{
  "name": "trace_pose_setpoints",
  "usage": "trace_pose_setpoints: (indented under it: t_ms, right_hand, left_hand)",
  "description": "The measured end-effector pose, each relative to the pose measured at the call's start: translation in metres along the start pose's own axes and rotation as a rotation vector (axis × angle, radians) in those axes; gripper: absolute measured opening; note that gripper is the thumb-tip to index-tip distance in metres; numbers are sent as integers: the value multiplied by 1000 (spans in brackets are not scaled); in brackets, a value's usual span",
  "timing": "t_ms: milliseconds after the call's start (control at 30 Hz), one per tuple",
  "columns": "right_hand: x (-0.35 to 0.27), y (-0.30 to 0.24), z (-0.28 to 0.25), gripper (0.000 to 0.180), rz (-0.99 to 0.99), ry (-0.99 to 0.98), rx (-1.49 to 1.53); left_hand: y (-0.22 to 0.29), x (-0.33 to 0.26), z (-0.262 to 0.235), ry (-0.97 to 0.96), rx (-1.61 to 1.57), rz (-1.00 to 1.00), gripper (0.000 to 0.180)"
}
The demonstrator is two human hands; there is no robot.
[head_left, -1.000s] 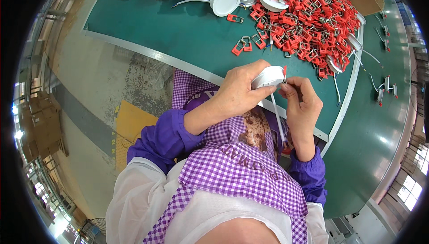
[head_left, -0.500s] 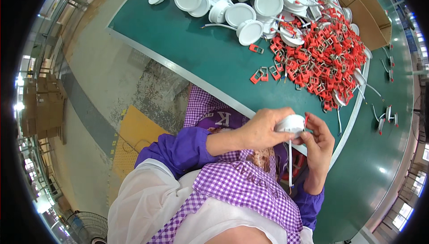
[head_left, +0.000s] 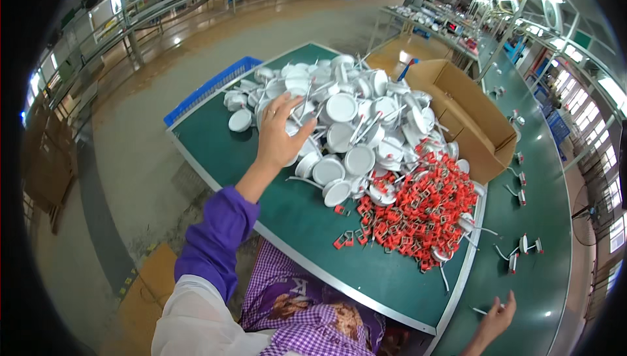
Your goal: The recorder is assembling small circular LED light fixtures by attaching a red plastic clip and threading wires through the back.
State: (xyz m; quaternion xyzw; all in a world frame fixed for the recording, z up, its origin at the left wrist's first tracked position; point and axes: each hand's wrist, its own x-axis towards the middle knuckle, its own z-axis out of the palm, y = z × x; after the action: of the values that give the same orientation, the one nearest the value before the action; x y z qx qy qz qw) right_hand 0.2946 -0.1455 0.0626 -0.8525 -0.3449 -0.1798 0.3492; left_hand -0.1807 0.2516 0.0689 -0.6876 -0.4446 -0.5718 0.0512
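Observation:
My left hand (head_left: 281, 131) is over the heap of white round lamps (head_left: 341, 107), fingers spread and thumb out, with no lamp seen in its grasp. Far to the right, my right hand (head_left: 498, 320) is over the green belt, its fingers curled. A short white cable (head_left: 480, 310) sticks out at its left side; the lamp body behind the fingers is mostly hidden. In front of the lamps lies a pile of red clips with metal frames (head_left: 424, 206). A few loose clips (head_left: 349, 238) lie apart near the table's front.
An open cardboard box (head_left: 467, 118) stands at the table's right back. A blue crate (head_left: 215, 88) sits along the left back edge. Right of the green table (head_left: 385, 297) runs the long green belt (head_left: 542, 258), carrying several lamps with red clips (head_left: 513, 261).
My hands have parted from the lamp they held together before me. The left has gone up and left to the lamp heap; the right has moved out to the belt. The view has tilted up.

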Motion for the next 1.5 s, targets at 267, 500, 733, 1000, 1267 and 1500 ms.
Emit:
trace_pose_setpoints:
  t_ms: [267,500,733,1000,1267,1500]
  right_hand:
    - [-83,-192,100,36,-501,-613,542]
    - [-110,-250,164,39,-801,-680,516]
    - [-113,-256,200,34,-971,-625,385]
    - [-104,-228,197,31,-900,-557,338]
    - [-102,-200,173,21,-893,-482,281]
    - [-101,-184,162,21,-836,-467,277]
  left_hand:
    - [-38,91,96,-485,177,-23,64]
    - [-16,87,113,-786,254,-60,69]
    - [-4,61,98,-713,271,37,55]
    - [4,25,101,-539,24,108,30]
    - [15,1,98,-437,-88,94,27]
    - [32,-30,86,-470,-146,11,20]
